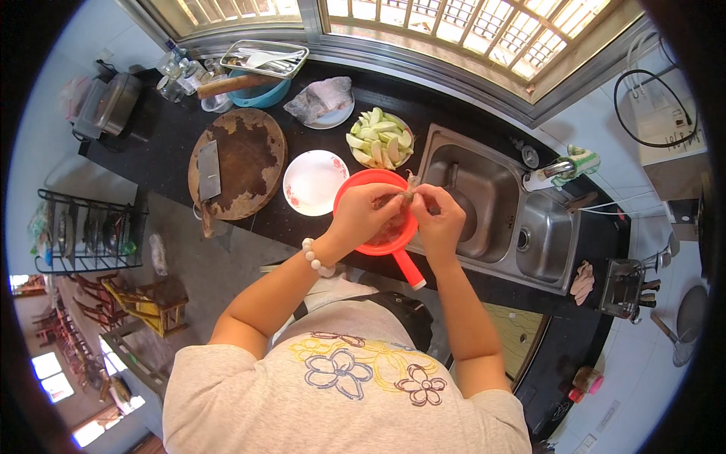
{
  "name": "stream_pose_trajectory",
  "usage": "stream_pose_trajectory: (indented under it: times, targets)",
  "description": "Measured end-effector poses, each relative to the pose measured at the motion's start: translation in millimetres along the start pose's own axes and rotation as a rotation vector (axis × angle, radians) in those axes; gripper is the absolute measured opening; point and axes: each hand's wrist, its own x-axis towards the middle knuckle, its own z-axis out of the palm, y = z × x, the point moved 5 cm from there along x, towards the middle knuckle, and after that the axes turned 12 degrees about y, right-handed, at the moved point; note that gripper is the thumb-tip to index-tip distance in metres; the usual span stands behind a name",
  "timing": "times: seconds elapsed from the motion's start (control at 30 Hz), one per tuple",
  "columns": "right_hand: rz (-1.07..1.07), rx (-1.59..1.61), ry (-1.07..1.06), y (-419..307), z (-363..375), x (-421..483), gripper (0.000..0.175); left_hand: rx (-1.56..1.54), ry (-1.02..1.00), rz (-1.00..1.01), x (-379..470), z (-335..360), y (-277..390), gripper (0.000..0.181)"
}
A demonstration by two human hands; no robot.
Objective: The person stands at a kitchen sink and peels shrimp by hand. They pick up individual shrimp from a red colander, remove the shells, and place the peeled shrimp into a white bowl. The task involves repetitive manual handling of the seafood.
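Above a red plastic strainer (343, 196) with a handle, my left hand (366, 215) and my right hand (441, 218) meet at the fingertips. Pinched between them is a small greyish shrimp (412, 181), its thin feelers pointing away from me. Wet, pinkish pieces (388, 232) lie inside the strainer, partly covered by my left hand; I cannot make out each one. Left of the strainer is a white plate (313, 184) with red flowers on its rim. A bowl of pale green sliced vegetable (379, 139) stands just beyond the strainer.
A cleaver (209, 170) lies on a round wooden chopping board (249, 164) at left. Farther back, a bagged frozen item (323, 99) rests on a plate beside a blue basin (264, 95). To the right is a steel double sink (505, 249) with a faucet (558, 168).
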Motion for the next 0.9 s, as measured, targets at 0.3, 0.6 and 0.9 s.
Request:
stream_pose_trajectory:
  times: [0.3, 0.6, 0.9]
  targets:
    - [0.110, 0.043, -0.090, 3.7, 7.2, -10.3, 0.015, 0.016, 0.065, -0.008, 2.7, -1.5, -6.2, 0.018]
    - [-0.331, -0.183, -0.093, -12.0, 5.5, -2.3, 0.016, 0.109, 0.033, 0.001, 4.1, 3.2, -18.1, 0.024]
    - [-0.427, -0.231, -0.124, -11.7, 3.7, -4.8, 0.013, 0.583, 0.094, 0.462, 4.5, 6.5, 5.4, 0.011]
